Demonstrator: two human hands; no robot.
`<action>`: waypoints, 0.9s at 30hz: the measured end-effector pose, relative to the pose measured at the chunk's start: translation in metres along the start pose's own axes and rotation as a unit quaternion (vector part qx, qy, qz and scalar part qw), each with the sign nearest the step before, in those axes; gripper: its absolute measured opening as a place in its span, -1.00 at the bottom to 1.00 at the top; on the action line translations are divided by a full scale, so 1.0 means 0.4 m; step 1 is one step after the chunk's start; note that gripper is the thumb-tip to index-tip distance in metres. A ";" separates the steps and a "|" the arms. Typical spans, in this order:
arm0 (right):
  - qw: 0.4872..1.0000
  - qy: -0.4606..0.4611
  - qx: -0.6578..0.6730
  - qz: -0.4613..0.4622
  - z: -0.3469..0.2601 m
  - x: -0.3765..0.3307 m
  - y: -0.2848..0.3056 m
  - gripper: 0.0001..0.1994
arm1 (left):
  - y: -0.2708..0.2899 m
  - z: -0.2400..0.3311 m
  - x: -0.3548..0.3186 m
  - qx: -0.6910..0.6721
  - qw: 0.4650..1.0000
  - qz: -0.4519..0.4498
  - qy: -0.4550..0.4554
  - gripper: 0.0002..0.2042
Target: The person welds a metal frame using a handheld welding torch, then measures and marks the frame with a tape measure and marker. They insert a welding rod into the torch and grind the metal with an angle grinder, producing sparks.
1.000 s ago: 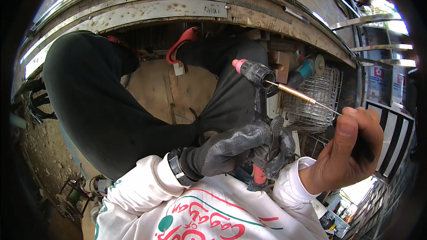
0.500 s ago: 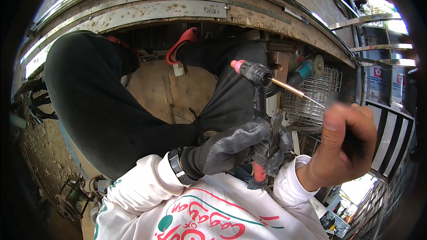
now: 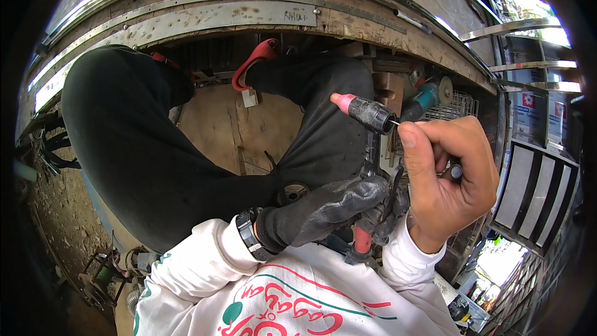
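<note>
In my gloved left hand (image 3: 326, 208) is a TIG welding torch (image 3: 371, 114), gripped by its black handle, with its head standing above my fist. The torch's pink ceramic cup (image 3: 342, 103) points up and left. My bare right hand (image 3: 448, 180) pinches a thin tungsten electrode (image 3: 395, 122) between thumb and forefinger, close to the rear opening of the head. One end of the electrode sits in that opening. A small dark cylindrical piece (image 3: 456, 172) is tucked in the curled fingers of the right hand. Below my left fist shows a red section (image 3: 362, 241) of handle or hose.
A wooden bench (image 3: 348, 22) edged with metal strips runs across the far side. To the right are a teal angle grinder (image 3: 426, 99), a wire basket (image 3: 463, 107) and a frame with striped panels (image 3: 535, 196). A red slipper (image 3: 254, 62) is under the bench.
My right hand has moved left and closer to the torch. The copper-coloured collet seen behind the head has gone inside it, leaving a short length of electrode visible. The torch has shifted slightly right.
</note>
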State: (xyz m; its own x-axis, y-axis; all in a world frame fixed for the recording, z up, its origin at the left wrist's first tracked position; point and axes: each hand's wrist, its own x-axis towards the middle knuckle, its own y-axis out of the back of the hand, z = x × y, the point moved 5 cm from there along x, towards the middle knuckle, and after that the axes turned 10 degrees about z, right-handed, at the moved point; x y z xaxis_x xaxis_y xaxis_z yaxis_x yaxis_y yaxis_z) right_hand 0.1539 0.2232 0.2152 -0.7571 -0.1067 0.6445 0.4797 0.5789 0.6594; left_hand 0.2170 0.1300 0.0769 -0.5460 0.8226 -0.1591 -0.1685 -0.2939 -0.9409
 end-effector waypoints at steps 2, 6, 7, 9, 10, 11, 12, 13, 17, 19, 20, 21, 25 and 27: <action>1.000 -0.008 0.002 -0.005 0.007 -0.002 -0.008 -0.78 | 0.006 -0.003 0.001 0.014 1.000 0.007 -0.009 -0.63; 0.992 -0.107 0.067 0.022 0.035 -0.003 0.004 -0.85 | 0.034 -0.025 0.005 -0.042 0.999 -0.014 -0.010 -0.58; 0.981 -0.161 0.098 0.051 0.052 -0.007 0.019 -0.78 | 0.035 -0.027 0.007 -0.062 0.998 -0.023 -0.010 -0.55; 0.979 -0.142 0.100 0.102 0.081 0.009 0.045 -0.58 | 0.026 -0.020 0.015 -0.100 0.994 -0.040 -0.012 -0.55; 0.988 -0.101 0.044 0.111 0.084 0.020 0.052 -0.56 | 0.023 -0.014 0.018 -0.101 0.994 -0.043 -0.014 -0.55; 0.990 -0.101 0.022 0.100 0.088 0.022 0.067 -0.55 | 0.018 -0.004 0.020 -0.101 0.994 -0.046 -0.015 -0.54; 0.991 -0.101 0.003 0.088 0.093 0.024 0.077 -0.54 | 0.018 0.001 0.019 -0.101 0.994 -0.047 -0.018 -0.54; 0.988 -0.142 0.010 0.058 0.093 0.014 0.110 -0.53 | 0.016 0.003 0.022 -0.092 0.994 -0.046 -0.025 -0.53; 0.976 -0.150 0.134 0.089 0.092 -0.010 0.130 -0.52 | 0.015 0.006 0.028 -0.082 0.995 -0.021 -0.048 -0.49; 0.969 -0.151 0.164 0.101 0.088 -0.016 0.132 -0.53 | 0.015 0.004 0.031 -0.086 0.995 -0.010 -0.038 -0.48; 0.968 -0.153 0.166 0.106 0.084 -0.018 0.126 -0.52 | 0.017 0.004 0.031 -0.084 0.996 -0.007 -0.028 -0.47; 0.967 -0.154 0.169 0.111 0.080 -0.019 0.123 -0.51 | 0.018 0.004 0.030 -0.080 0.997 -0.005 -0.020 -0.47; 0.969 -0.167 0.157 0.096 0.077 -0.024 0.115 -0.50 | 0.010 0.007 0.030 -0.081 0.996 -0.001 -0.036 -0.47; 0.970 -0.168 0.151 0.091 0.080 -0.030 0.110 -0.50 | 0.008 0.006 0.033 -0.091 0.995 0.004 -0.037 -0.47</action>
State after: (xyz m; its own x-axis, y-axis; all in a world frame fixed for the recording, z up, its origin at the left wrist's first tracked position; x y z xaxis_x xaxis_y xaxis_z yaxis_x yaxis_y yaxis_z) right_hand 0.1699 0.2759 0.2240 -0.7979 0.2595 0.5441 0.5056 0.7797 0.3695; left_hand 0.2073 0.1387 0.0725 -0.6067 0.7805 -0.1505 -0.0166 -0.2017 -0.9793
